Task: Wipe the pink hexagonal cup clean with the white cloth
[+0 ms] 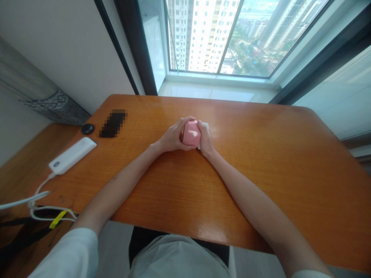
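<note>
A small, glossy pink rounded block-like object [191,133] is held above the middle of the wooden table [249,166]; I cannot make out its exact kind. My left hand [171,136] curls around its left side, with the thumb below and the fingers over the top. On the other side, my right hand [206,139] is closed, its thumb up against the pink object. Something white [206,125], perhaps a cloth or tissue, shows at the right hand's fingers and beneath its thumb. Most of the right fingers are hidden.
At the table's left lie a white power bank [73,155] with a white cable [40,188], a round black object [87,129] and a pixelated dark rectangle [113,122]. A yellow tag [58,219] and black straps sit near the left edge. A window [220,38] is behind the table.
</note>
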`<move>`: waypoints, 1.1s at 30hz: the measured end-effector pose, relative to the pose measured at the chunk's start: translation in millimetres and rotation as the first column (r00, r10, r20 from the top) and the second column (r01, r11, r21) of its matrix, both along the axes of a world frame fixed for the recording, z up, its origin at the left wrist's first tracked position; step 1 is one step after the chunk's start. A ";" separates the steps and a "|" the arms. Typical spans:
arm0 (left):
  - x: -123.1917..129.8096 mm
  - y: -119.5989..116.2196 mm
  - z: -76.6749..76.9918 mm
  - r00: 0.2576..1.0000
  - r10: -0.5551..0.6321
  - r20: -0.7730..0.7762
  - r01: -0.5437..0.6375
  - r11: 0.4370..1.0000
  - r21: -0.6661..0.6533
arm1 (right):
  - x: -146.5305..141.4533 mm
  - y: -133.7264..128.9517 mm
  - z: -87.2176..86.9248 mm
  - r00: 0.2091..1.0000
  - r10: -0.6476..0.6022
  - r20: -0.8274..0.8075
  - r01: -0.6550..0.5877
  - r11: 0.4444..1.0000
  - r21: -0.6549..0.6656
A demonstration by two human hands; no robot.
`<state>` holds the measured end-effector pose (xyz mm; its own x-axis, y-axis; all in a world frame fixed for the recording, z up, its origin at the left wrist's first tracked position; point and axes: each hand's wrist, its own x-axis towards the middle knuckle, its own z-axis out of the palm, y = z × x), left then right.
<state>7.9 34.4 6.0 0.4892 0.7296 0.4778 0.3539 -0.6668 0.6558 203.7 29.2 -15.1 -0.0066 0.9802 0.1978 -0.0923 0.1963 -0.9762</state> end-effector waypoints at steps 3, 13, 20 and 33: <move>0.3 -0.5 1.7 1.000 0.004 0.021 0.000 0.989 -0.146 | -2.2 -4.5 5.5 0.998 -0.038 -0.047 0.036 0.999 -0.034; 1.7 4.6 -12.3 0.994 -0.017 0.108 0.038 0.979 -0.199 | -4.4 -15.3 27.6 0.994 -0.093 0.050 0.093 0.996 0.005; 1.3 4.7 -17.2 0.994 -0.012 0.110 0.031 0.986 -0.166 | -5.5 -15.8 29.8 0.995 -0.074 0.073 0.073 0.997 0.014; -3.1 6.8 -25.7 0.996 -0.049 0.079 0.042 0.995 0.095 | -6.1 -17.4 32.5 0.994 -0.078 0.073 0.076 0.997 0.024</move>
<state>4.8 41.2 -19.7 0.4777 0.6579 0.5822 0.2699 -0.7406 0.6154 197.6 11.8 17.4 0.0535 0.9740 0.2203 -0.0039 0.2208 -0.9753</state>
